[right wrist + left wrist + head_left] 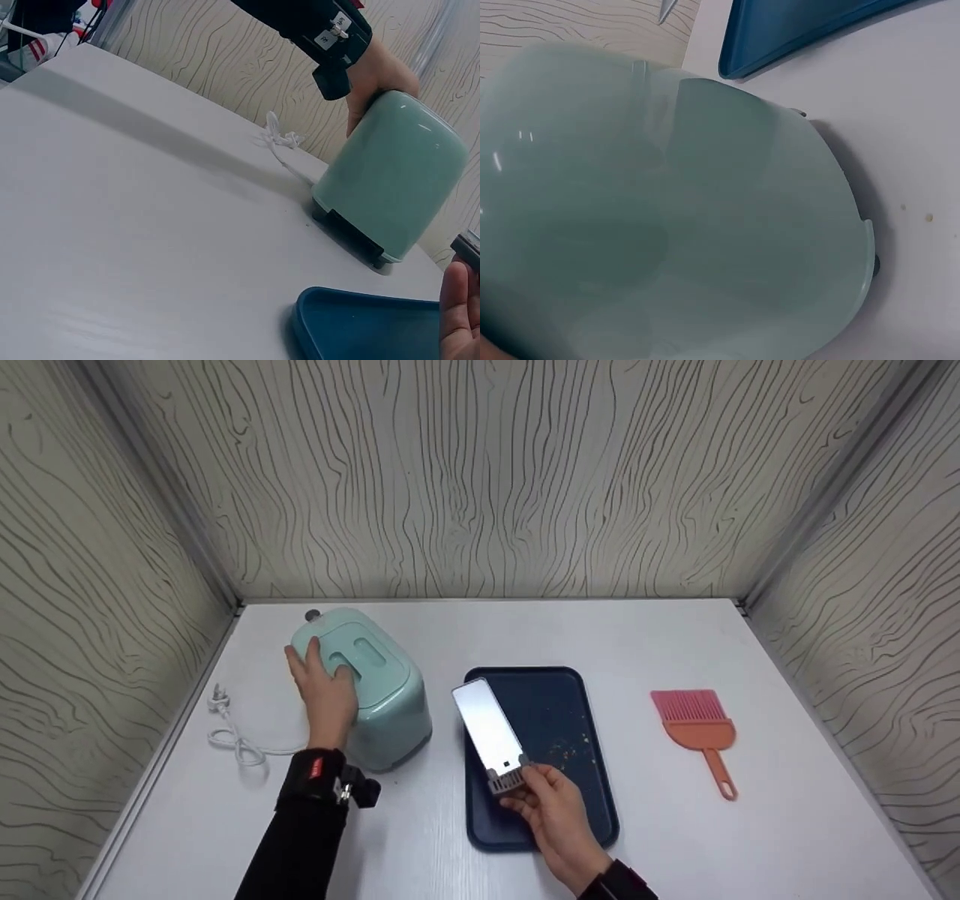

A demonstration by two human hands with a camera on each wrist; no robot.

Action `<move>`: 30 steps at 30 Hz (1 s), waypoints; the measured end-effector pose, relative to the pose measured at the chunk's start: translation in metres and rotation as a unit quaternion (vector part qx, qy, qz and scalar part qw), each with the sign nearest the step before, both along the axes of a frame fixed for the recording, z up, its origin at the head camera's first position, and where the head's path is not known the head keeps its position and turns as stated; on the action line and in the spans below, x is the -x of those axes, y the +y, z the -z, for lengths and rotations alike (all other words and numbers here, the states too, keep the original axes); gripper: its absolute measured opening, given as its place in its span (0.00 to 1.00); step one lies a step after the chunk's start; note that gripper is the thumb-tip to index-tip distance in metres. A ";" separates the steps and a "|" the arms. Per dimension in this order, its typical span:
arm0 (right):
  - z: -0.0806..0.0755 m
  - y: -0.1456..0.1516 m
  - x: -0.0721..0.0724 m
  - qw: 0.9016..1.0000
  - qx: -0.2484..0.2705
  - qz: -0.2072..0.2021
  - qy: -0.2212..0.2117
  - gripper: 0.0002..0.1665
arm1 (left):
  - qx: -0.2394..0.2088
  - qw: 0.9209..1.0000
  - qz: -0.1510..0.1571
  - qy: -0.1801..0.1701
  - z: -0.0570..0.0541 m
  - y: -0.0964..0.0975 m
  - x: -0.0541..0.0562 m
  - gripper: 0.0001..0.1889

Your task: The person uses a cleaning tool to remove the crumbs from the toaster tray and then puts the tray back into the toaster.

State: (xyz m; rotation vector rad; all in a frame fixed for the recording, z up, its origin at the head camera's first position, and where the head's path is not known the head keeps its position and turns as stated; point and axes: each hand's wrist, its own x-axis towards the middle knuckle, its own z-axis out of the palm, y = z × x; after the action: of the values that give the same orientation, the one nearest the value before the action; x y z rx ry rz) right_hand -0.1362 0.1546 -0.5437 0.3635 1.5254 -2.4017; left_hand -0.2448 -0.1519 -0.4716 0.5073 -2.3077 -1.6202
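Observation:
In the head view my left hand (pixel 327 697) rests on the top of a mint-green toaster (pixel 390 735), its fingers spread along the far-left edge and its thumb by one of the two slots. The left wrist view is mostly filled by the toaster's glossy side (pixel 727 202). My right hand (pixel 559 814) pinches the grey end of a long, shiny metal crumb tray (pixel 487 724), tilted above a dark blue serving tray (pixel 536 690). Small crumbs (pixel 566 750) lie on the serving tray. At the right wrist view's edge, the right hand (pixel 457 307) shows only partly.
An orange brush (pixel 701 731) with pink bristles lies on the right of the white table. The toaster's white cord and plug (pixel 236 735) lie to its left. A few crumbs (pixel 928 217) dot the tabletop beside the toaster. Wood-patterned panels (pixel 480 480) enclose the table.

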 end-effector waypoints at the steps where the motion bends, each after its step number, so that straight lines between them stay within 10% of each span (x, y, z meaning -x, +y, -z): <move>1: 0.000 -0.001 -0.001 1.000 0.003 -0.006 -0.001 0.21 | -0.001 1.000 0.000 -0.001 -0.001 -0.002 0.001 0.36; 30: 0.022 -0.040 -0.035 0.993 0.008 -0.108 -0.038 0.13 | 0.032 0.998 0.017 -0.050 -0.003 -0.021 0.012 0.37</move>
State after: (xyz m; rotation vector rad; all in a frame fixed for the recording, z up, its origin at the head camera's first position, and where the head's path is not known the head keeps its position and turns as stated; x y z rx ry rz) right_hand -0.1013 0.1141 -0.5660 0.2692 1.4339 -2.2065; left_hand -0.2564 -0.1726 -0.4683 0.5490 -2.4453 -1.5642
